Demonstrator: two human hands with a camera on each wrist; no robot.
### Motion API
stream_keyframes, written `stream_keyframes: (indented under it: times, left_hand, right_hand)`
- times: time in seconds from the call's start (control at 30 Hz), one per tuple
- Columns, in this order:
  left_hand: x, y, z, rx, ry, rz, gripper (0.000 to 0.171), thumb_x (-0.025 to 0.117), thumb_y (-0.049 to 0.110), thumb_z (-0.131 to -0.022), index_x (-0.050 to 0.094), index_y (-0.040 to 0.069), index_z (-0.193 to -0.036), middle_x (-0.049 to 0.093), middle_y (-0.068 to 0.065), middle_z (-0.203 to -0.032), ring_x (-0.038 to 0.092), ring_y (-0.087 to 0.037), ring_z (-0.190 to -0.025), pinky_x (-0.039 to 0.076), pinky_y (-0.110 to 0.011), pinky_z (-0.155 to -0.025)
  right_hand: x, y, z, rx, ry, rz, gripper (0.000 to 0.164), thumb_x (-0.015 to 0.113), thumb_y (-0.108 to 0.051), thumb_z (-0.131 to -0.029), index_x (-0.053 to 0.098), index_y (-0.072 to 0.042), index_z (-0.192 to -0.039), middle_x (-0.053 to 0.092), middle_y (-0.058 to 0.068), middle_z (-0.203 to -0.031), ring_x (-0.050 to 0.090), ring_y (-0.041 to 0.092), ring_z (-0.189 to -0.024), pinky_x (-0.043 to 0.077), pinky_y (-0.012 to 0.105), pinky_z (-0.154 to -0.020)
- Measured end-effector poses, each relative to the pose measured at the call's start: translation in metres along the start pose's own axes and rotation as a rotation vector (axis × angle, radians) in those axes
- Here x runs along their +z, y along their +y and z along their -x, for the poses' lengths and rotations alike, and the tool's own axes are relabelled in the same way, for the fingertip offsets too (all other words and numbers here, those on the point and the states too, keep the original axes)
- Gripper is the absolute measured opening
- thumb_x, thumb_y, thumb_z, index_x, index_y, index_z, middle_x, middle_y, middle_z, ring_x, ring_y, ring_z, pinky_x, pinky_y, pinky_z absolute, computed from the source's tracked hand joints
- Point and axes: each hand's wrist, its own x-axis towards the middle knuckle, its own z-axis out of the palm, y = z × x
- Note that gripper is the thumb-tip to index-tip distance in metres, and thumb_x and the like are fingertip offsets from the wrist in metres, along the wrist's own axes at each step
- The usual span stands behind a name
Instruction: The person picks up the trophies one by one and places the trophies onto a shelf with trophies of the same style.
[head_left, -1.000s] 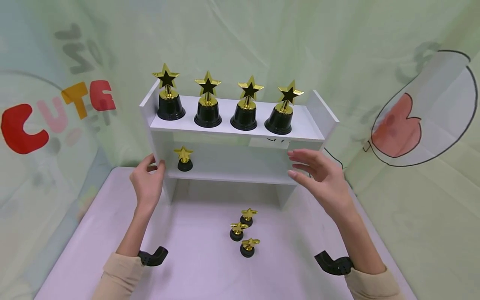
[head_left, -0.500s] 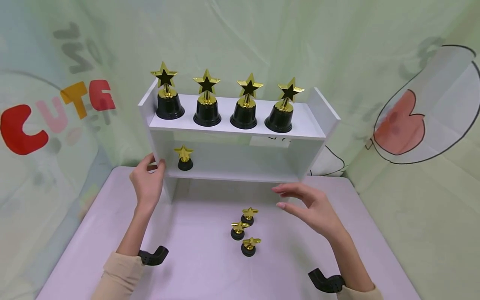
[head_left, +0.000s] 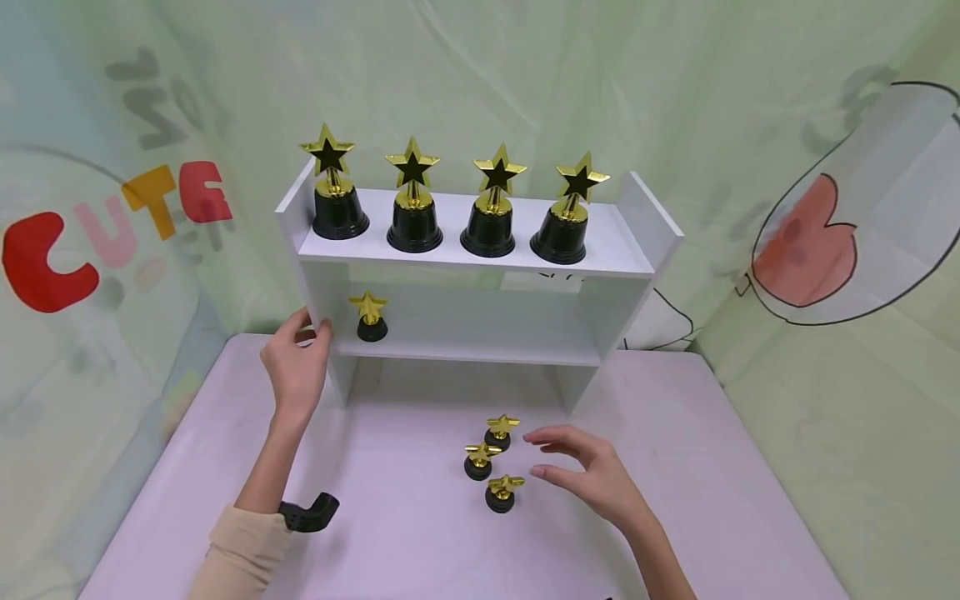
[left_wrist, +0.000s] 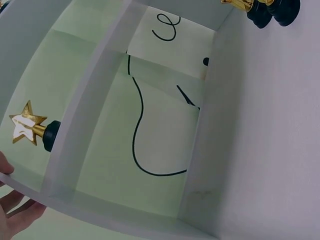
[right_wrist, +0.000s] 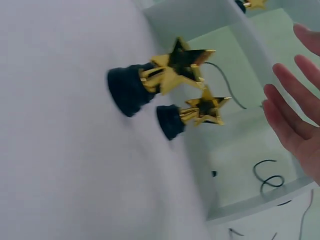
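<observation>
My left hand (head_left: 296, 367) pinches the left side panel of a white shelf unit (head_left: 487, 329), thumb on one face and fingers on the other. In the left wrist view its fingertips (left_wrist: 22, 217) show at the panel's edge. My right hand (head_left: 588, 475) hovers with parted fingers just right of three small star trophies on the table: a back one (head_left: 497, 435), a middle one (head_left: 478, 465) and a front one (head_left: 500, 497). The right wrist view shows two of them, gold stars on black bases, with nothing between the hand's fingers (right_wrist: 290, 95).
Several larger star trophies (head_left: 414, 225) stand in a row on the top shelf. A small trophy (head_left: 371, 325) stands at the left of the middle shelf. The pale table (head_left: 420, 533) meets printed curtains (head_left: 480, 75) at the back and sides.
My right hand has come down and left from beside the shelf unit's right side to the small trophies on the table. The left hand stays on the side panel.
</observation>
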Motion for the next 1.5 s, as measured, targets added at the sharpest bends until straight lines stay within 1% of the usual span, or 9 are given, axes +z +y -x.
stream_keyframes:
  times: [0.17, 0.33, 0.43, 0.53, 0.7, 0.87, 1.1, 1.37, 1.5]
  left_hand:
    - [0.001, 0.0, 0.0, -0.003, -0.008, 0.011, 0.028, 0.063, 0.009, -0.097, 0.074, 0.004, -0.123, 0.074, -0.017, -0.11, 0.066, -0.02, -0.087, 0.047, -0.006, -0.071]
    - [0.001, -0.001, 0.0, 0.018, -0.006, 0.013, 0.028, 0.064, 0.009, -0.097, 0.074, 0.003, -0.122, 0.075, -0.018, -0.109, 0.067, -0.022, -0.086, 0.047, -0.005, -0.07]
    - [0.001, -0.001, 0.0, 0.029, -0.009, 0.017, 0.029, 0.064, 0.008, -0.097, 0.074, 0.003, -0.123, 0.075, -0.019, -0.11, 0.067, -0.024, -0.087, 0.047, -0.004, -0.07]
    - [0.0, -0.001, 0.0, 0.029, -0.012, 0.019, 0.029, 0.063, 0.008, -0.097, 0.074, 0.004, -0.124, 0.075, -0.018, -0.111, 0.067, -0.024, -0.088, 0.047, -0.004, -0.07]
    - [0.0, -0.001, 0.0, 0.026, -0.02, 0.021, 0.029, 0.063, 0.009, -0.098, 0.074, 0.005, -0.124, 0.075, -0.018, -0.11, 0.068, -0.025, -0.089, 0.047, -0.005, -0.07]
    - [0.0, -0.001, 0.0, 0.02, -0.02, 0.021, 0.028, 0.064, 0.01, -0.098, 0.074, 0.006, -0.124, 0.075, -0.017, -0.11, 0.068, -0.024, -0.089, 0.047, -0.005, -0.07]
    - [-0.001, -0.003, -0.001, 0.021, -0.014, 0.007, 0.028, 0.064, 0.01, -0.098, 0.074, 0.006, -0.124, 0.074, -0.017, -0.11, 0.067, -0.023, -0.088, 0.046, -0.005, -0.069]
    - [-0.001, -0.004, 0.0, 0.02, -0.009, 0.008, 0.028, 0.064, 0.009, -0.098, 0.074, 0.005, -0.123, 0.074, -0.018, -0.109, 0.066, -0.021, -0.087, 0.047, -0.005, -0.069]
    - [0.0, -0.003, 0.0, 0.014, -0.011, 0.011, 0.027, 0.064, 0.009, -0.097, 0.074, 0.005, -0.122, 0.074, -0.018, -0.108, 0.066, -0.02, -0.088, 0.047, -0.006, -0.07]
  right_hand:
    - [0.015, 0.016, 0.01, 0.062, 0.015, -0.052, 0.034, 0.08, -0.013, -0.089, 0.071, -0.014, -0.122, 0.073, 0.011, -0.121, 0.068, 0.007, -0.111, 0.055, 0.03, -0.1]
    - [0.029, 0.028, 0.016, 0.124, 0.013, -0.111, 0.033, 0.079, -0.009, -0.089, 0.071, -0.012, -0.121, 0.072, 0.016, -0.122, 0.069, 0.022, -0.114, 0.054, 0.036, -0.102]
    - [0.035, 0.032, 0.018, 0.148, 0.012, -0.129, 0.033, 0.079, -0.007, -0.089, 0.071, -0.011, -0.121, 0.072, 0.017, -0.123, 0.068, 0.029, -0.115, 0.054, 0.034, -0.103]
    - [0.038, 0.036, 0.019, 0.152, 0.004, -0.138, 0.035, 0.079, -0.006, -0.088, 0.071, -0.009, -0.122, 0.072, 0.015, -0.123, 0.068, 0.031, -0.116, 0.053, 0.028, -0.103]
    - [0.043, 0.041, 0.022, 0.147, -0.017, -0.13, 0.037, 0.079, -0.009, -0.088, 0.07, -0.01, -0.124, 0.072, 0.01, -0.125, 0.068, 0.025, -0.117, 0.05, 0.022, -0.103]
    - [0.049, 0.048, 0.024, 0.172, -0.021, -0.109, 0.036, 0.08, -0.014, -0.088, 0.071, -0.012, -0.123, 0.073, 0.006, -0.122, 0.068, 0.017, -0.115, 0.052, 0.026, -0.103]
    - [0.059, 0.06, 0.024, 0.153, -0.003, -0.142, 0.035, 0.082, -0.013, -0.087, 0.071, -0.007, -0.12, 0.073, 0.014, -0.118, 0.07, 0.016, -0.109, 0.054, 0.026, -0.099]
    - [0.066, 0.065, 0.021, 0.204, -0.005, -0.094, 0.032, 0.082, -0.018, -0.088, 0.073, -0.011, -0.118, 0.075, 0.008, -0.114, 0.07, 0.01, -0.105, 0.054, 0.025, -0.096]
    - [0.069, 0.065, 0.02, 0.228, 0.002, -0.125, 0.03, 0.081, -0.016, -0.088, 0.074, -0.009, -0.116, 0.075, 0.01, -0.113, 0.07, 0.01, -0.103, 0.055, 0.024, -0.096]
